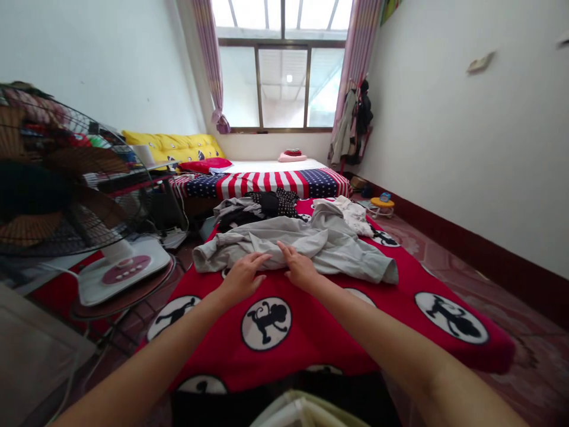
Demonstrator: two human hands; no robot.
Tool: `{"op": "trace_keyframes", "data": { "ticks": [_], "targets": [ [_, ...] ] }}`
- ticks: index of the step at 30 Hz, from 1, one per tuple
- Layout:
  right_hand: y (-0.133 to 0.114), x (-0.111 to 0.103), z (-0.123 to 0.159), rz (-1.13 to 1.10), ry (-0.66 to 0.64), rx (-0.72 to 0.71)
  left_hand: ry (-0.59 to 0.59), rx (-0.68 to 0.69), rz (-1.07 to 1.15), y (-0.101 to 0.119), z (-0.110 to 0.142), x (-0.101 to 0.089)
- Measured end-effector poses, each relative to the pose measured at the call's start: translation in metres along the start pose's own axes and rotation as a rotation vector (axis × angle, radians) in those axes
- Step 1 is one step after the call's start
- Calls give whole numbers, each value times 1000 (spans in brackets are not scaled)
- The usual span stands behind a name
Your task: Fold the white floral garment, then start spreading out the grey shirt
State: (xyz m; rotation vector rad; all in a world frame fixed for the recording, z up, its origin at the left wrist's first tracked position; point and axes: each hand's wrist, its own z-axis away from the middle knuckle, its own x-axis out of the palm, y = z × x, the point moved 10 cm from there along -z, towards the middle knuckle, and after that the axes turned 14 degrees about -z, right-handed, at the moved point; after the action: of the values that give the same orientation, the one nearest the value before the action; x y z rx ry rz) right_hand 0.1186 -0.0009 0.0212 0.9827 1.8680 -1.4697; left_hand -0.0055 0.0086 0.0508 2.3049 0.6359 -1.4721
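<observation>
A light grey long-sleeved garment (pixel 284 234) lies crumpled across the red blanket with monkey prints (pixel 329 320). Its sleeves reach out to the left and right. My left hand (pixel 243 276) is at the garment's near edge, fingers stretched out and pointing right. Close beside it, my right hand (pixel 299 267) rests on the cloth with fingers extended forward. Neither hand grips the fabric. Behind the garment lie dark clothes with white dots (pixel 284 203), and a white patterned garment (pixel 353 214) sits to the right.
An electric fan (pixel 120 270) stands on a round stool at the left. Beyond the blanket is a bed with a striped and starred cover (pixel 267 185), under a window. A small yellow stool (pixel 382 203) stands by the right wall. Coats (pixel 349 124) hang in the far corner.
</observation>
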Motion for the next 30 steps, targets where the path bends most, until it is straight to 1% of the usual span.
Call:
{"op": "trace_keyframes", "data": {
  "ticks": [2, 4, 5, 6, 7, 9, 10, 11, 12, 13, 14, 15, 17, 18, 19, 20, 22, 24, 26, 28, 30],
  "targets": [
    [-10, -3, -6, -54, 10, 28, 33, -8, 36, 1, 2, -12],
    [-28, -12, -3, -137, 38, 15, 76, 1, 59, 5, 6, -29],
    [-40, -16, 1, -243, 33, -3, 99, 21, 66, 9, 8, -37],
    [-53, -16, 7, -408, 1, -18, 116, 50, 71, 13, 10, -44],
    [-67, -15, 12, -614, -57, -27, 122, 83, 73, 18, 11, -49],
    [-91, -5, 24, -1022, -208, -23, 102, 131, 76, 25, 15, -48],
    [-99, 0, 30, -1148, -274, -10, 64, 142, 86, 26, 17, -42],
    [-100, 6, 34, -1209, -316, 11, 9, 140, 111, 26, 19, -32],
    [-94, 11, 38, -1206, -323, 40, -61, 130, 153, 23, 22, -20],
    [-82, 14, 40, -1150, -295, 69, -138, 116, 208, 20, 27, -7],
    [-64, 12, 42, -1055, -242, 88, -219, 104, 267, 17, 32, 6],
    [-45, 6, 44, -928, -175, 88, -295, 96, 323, 15, 39, 17],
    [-7, -18, 54, -619, -21, 24, -412, 103, 392, 11, 54, 31],
    [7, -32, 62, -451, 27, -29, -444, 118, 396, 10, 61, 32],
    [23, -44, 71, -292, 57, -60, -449, 130, 376, 8, 66, 30],
    [41, -55, 81, -153, 78, -54, -428, 135, 334, 5, 68, 25],
    [77, -71, 101, 42, 67, -12, -319, 124, 187, -5, 64, 9],
    [107, -79, 118, 140, 50, 37, -180, 86, -9, -20, 52, -8],
    [128, -83, 131, 174, 63, 66, -75, 35, -192, -38, 37, -19],
    [140, -85, 140, 183, 101, 66, -37, -25, -321, -60, 21, -20],
    [146, -89, 144, 207, 156, 57, -81, -72, -391, -81, 9, -13]
  ]
}}
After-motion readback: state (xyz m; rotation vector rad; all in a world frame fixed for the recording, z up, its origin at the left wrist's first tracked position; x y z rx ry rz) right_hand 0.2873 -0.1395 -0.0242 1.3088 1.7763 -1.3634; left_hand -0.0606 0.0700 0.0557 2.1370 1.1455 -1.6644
